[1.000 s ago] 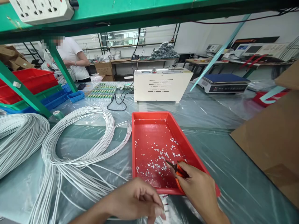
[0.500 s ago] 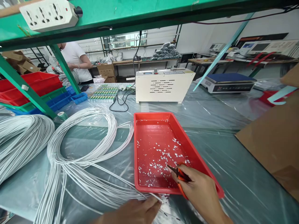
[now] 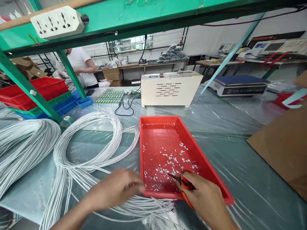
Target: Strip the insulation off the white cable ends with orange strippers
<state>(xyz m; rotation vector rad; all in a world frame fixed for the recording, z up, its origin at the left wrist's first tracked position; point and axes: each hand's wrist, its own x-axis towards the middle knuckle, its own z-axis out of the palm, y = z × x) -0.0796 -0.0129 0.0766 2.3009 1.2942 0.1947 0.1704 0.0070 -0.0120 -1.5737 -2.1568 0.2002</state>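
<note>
My right hand [image 3: 206, 199] holds orange-handled cutters [image 3: 182, 182], their dark tip pointing left over the near end of a red tray [image 3: 216, 179]. Small white scraps [image 3: 172, 159] litter the tray floor. My left hand [image 3: 117, 188] is blurred, fingers curled, just left of the tray's near corner and over the ends of a white cable bundle [image 3: 96, 150]. Whether it grips a cable I cannot tell. The cable ends fan out in front of the tray.
Another white cable coil [image 3: 21, 143] lies at left. A beige machine [image 3: 170, 88] and a scale [image 3: 237, 84] stand behind the tray. Cardboard [image 3: 283, 147] leans at right. Red, green and blue bins [image 3: 35, 94] are stacked far left, where a person [image 3: 80, 65] works. A green shelf [image 3: 144, 12] hangs overhead.
My left hand has moved up from the table's near edge to the cable ends by the tray corner. The right hand with the cutters has barely shifted.
</note>
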